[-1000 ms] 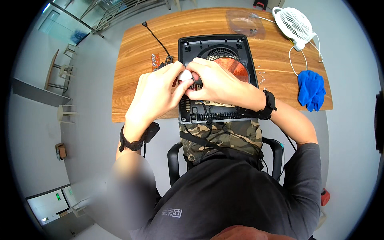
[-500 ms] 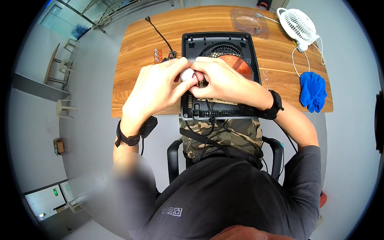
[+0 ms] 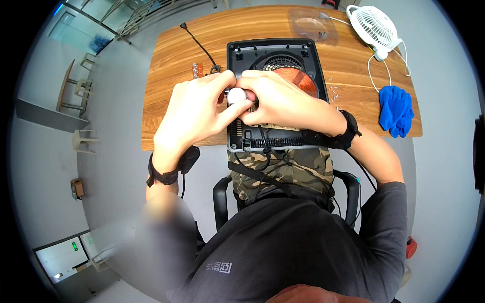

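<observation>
A small white round piece (image 3: 236, 96), its exact kind unclear, is pinched between the fingers of both my hands. My left hand (image 3: 194, 106) closes on its left side with bent fingers and thumb. From the right, my right hand (image 3: 283, 98) grips it, fingertips close to the left ones. Below them lies an opened black induction cooker housing (image 3: 240, 54) at the table's near edge. In it show a round fan grille (image 3: 283, 61), a copper coil (image 3: 289, 76) and part of a tan circuit board (image 3: 270, 126). My hands hide the housing's middle.
The wooden table (image 3: 172, 91) bears a power plug cable (image 3: 196, 43), an orange strip with small metal parts (image 3: 197, 69), loose screws (image 3: 334, 93) and a clear plastic tray (image 3: 313, 28). At right are a white fan (image 3: 374, 28) and a blue cloth (image 3: 396, 111).
The white piece has turned in my fingers and now shows more of its round face. Both hands stay almost where they were. The whole view has shifted slightly.
</observation>
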The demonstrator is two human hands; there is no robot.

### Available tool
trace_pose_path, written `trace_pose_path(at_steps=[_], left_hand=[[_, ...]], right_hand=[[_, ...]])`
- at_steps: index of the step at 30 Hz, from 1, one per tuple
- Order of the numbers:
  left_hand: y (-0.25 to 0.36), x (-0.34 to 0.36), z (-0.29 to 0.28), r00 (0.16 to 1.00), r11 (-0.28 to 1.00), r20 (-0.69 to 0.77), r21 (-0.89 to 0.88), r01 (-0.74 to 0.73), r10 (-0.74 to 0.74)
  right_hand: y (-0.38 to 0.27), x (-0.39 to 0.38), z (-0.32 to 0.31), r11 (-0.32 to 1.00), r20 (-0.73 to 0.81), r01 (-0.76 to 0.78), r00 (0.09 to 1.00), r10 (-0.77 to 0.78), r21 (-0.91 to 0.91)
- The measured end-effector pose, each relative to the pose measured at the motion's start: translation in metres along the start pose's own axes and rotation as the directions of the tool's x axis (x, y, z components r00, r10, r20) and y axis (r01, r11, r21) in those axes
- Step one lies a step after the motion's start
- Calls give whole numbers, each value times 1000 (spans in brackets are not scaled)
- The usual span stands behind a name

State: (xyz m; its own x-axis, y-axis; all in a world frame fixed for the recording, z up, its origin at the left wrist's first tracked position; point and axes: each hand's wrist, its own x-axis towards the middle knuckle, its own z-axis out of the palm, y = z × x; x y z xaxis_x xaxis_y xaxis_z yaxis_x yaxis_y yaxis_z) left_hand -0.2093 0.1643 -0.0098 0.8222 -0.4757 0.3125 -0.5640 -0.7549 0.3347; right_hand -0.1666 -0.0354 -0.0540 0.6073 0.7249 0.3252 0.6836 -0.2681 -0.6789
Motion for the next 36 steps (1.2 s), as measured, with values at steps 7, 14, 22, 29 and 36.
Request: trace_pose_path(at_steps=[7, 14, 22, 29, 36], left_hand=[[-2, 1, 3, 1000, 993, 12, 117, -7, 6], [-1, 6, 10, 999, 955, 16, 295, 40, -47], [1, 1, 5, 997, 999, 69, 31, -21, 19], [5, 10, 2, 999, 989, 45, 145, 12, -19], [4, 11, 3, 990, 968, 91, 236, 87, -111]], right_hand=[[9, 0, 9, 998, -42, -51, 998, 50, -30], [15, 4, 12, 996, -91, 28, 995, -36, -86], [12, 5, -4, 999, 86, -20, 996, 24, -43], [2, 5, -11, 991, -21, -131, 991, 131, -6], [6, 6, -6, 998, 1, -40, 999, 40, -50]])
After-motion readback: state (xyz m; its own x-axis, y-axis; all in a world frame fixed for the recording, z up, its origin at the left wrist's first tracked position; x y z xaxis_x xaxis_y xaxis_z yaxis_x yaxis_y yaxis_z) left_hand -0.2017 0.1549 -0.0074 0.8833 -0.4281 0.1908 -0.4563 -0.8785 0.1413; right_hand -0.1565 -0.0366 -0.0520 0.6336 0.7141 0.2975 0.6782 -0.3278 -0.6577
